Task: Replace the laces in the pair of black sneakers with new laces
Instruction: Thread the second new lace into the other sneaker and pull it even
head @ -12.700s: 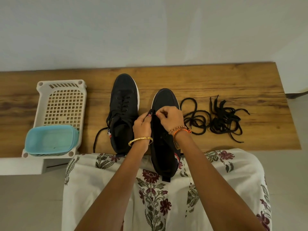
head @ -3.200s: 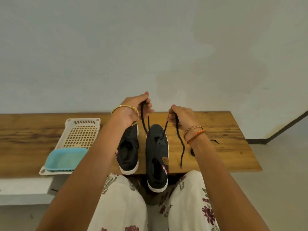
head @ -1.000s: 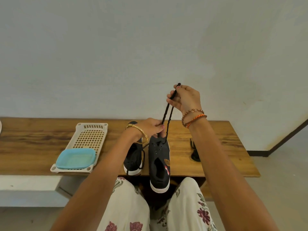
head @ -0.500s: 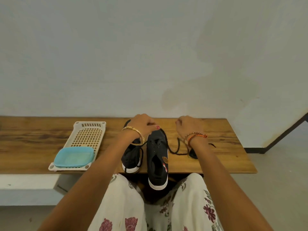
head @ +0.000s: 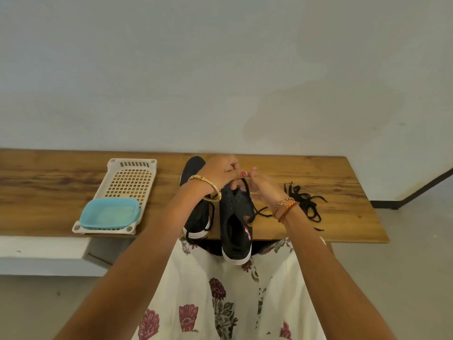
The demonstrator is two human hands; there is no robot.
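Two black sneakers lie side by side on the wooden table. The right sneaker (head: 235,224) has bare eyelets and its heel overhangs the front edge above my lap. The left sneaker (head: 197,212) is still laced and partly hidden by my left arm. My left hand (head: 220,174) and my right hand (head: 262,190) meet over the right sneaker's toe. Both pinch a black lace (head: 246,190) there. Its loose end trails to the right across the table.
A heap of black laces (head: 302,202) lies on the wooden table (head: 331,173) to the right of my right wrist. At the left stands a white plastic basket (head: 131,182) with a light blue tub (head: 110,213) in its near end. A wall rises behind.
My right hand came in from the table beside the sneaker to its toe, and both hands now pinch the lace there. A second ago that hand held the lace high above the shoe.
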